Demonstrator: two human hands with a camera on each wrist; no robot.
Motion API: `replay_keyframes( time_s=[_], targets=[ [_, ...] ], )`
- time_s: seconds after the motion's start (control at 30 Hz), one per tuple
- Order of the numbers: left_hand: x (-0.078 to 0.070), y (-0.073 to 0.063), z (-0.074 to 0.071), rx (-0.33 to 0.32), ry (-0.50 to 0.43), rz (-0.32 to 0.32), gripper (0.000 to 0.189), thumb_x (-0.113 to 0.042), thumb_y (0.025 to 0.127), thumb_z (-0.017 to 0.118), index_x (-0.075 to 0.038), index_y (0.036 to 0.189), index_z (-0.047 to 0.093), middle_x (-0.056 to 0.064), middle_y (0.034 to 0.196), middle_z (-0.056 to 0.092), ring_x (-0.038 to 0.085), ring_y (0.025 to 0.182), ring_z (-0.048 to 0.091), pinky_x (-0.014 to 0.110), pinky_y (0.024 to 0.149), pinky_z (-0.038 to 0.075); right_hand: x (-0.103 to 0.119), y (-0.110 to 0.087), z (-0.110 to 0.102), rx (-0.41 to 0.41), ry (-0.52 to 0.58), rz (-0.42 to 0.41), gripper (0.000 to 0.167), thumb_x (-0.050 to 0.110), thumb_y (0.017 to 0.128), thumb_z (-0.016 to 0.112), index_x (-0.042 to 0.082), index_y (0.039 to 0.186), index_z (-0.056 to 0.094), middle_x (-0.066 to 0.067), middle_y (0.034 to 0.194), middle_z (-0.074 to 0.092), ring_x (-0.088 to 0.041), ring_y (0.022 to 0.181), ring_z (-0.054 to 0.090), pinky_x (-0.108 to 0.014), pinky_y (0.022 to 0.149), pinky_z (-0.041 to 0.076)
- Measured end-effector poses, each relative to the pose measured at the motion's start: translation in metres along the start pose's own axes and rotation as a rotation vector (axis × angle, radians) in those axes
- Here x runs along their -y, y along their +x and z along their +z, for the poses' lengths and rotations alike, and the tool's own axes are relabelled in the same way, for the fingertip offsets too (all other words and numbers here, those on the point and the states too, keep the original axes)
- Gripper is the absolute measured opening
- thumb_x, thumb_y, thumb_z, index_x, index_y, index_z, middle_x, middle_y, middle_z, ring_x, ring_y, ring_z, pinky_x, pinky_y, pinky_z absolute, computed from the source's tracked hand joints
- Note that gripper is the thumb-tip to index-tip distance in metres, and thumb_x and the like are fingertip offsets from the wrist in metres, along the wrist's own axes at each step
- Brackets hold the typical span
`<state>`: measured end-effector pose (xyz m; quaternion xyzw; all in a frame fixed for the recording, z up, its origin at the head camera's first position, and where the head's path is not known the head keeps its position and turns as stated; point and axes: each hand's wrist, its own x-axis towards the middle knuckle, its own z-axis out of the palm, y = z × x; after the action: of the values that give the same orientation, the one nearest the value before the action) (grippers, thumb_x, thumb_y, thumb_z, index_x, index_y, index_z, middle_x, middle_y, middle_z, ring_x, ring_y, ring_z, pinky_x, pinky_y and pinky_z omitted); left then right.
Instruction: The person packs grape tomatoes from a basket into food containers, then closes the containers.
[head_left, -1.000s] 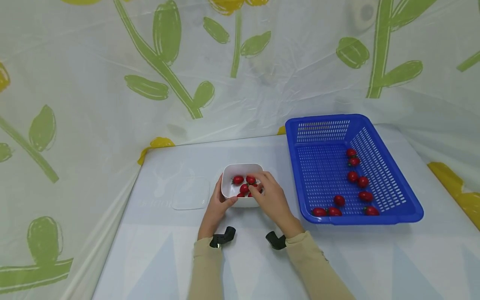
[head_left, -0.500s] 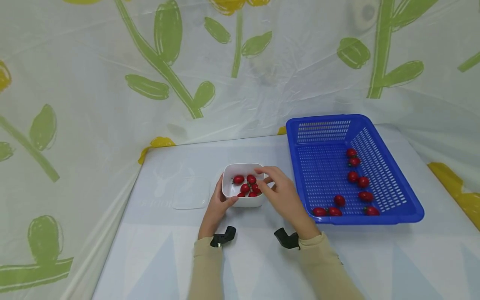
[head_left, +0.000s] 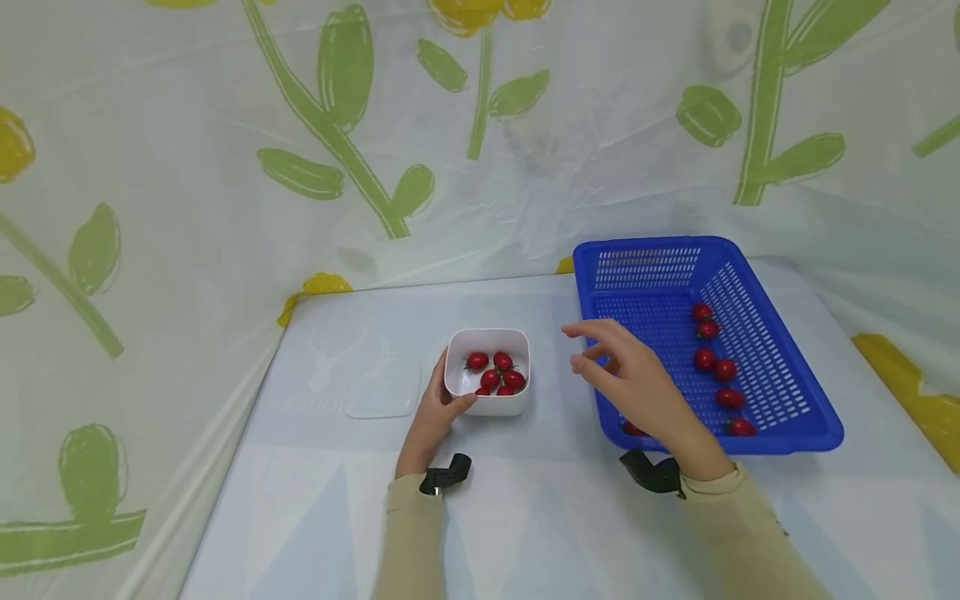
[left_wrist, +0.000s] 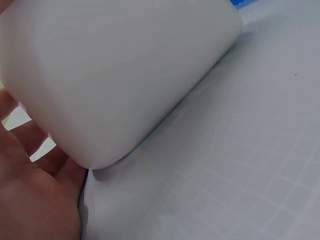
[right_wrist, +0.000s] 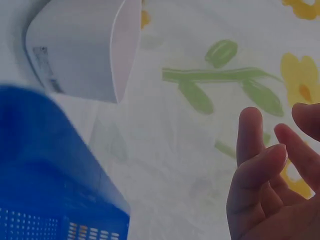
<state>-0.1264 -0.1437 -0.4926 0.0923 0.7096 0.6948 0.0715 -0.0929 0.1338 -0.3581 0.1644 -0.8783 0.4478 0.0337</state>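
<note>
A small white square container [head_left: 487, 405] stands on the table with several cherry tomatoes [head_left: 502, 361] inside it. My left hand [head_left: 433, 415] grips its left side, thumb at the front rim and fingers along the side wall. In the left wrist view the fingers [left_wrist: 35, 140] lie against the container's wall [left_wrist: 115, 75]. My right hand [head_left: 637, 387] hangs over the left side of the blue basket [head_left: 795, 440], fingers loosely bent and apart, holding nothing. It hides part of the basket and some tomatoes at its near left corner.
Several more cherry tomatoes [head_left: 725, 370] lie in the basket, mostly toward its right side. A clear flat lid [head_left: 382, 392] rests on the table left of the container. A white sheet printed with flowers [head_left: 525, 208] hangs behind the table.
My right hand has moved from inside the white container to the right, leaving it and coming over the blue basket. The left hand stays on the container.
</note>
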Motion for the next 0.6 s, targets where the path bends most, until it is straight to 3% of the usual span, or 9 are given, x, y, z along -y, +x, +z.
replay_keyframes(
  time_s=[0.23,0.43,0.6],
  targets=[
    [0.0,0.0,-0.001,0.006,-0.013,-0.012,0.079,-0.008,0.083,0.06,-0.024,0.144,0.012,0.004,0.145,0.019,0.027,0.13,0.023,0.042,0.1,0.029,-0.013,0.003,-0.026,0.142,-0.082,-0.009,0.039,0.033,0.089,0.053,0.021,0.126,0.048,0.0,0.119,0.05,-0.013,0.09,0.056,-0.031,0.068,0.049],
    [0.0,0.001,-0.001,0.013,-0.026,0.008,0.079,-0.006,0.083,0.059,-0.024,0.144,0.013,0.005,0.145,0.02,0.028,0.129,0.024,0.043,0.1,0.029,-0.017,0.005,-0.045,0.304,-0.157,-0.005,0.042,0.026,0.089,0.055,0.02,0.129,0.043,-0.004,0.123,0.049,-0.014,0.092,0.056,-0.033,0.073,0.05],
    [0.001,0.0,-0.002,0.008,-0.023,0.009,0.079,-0.006,0.083,0.06,-0.025,0.144,0.014,0.004,0.145,0.021,0.028,0.129,0.024,0.043,0.1,0.029,-0.031,0.01,-0.053,0.471,-0.169,0.006,0.038,0.026,0.088,0.055,0.016,0.124,0.048,-0.004,0.117,0.053,-0.014,0.093,0.055,-0.03,0.075,0.049]
  ],
)
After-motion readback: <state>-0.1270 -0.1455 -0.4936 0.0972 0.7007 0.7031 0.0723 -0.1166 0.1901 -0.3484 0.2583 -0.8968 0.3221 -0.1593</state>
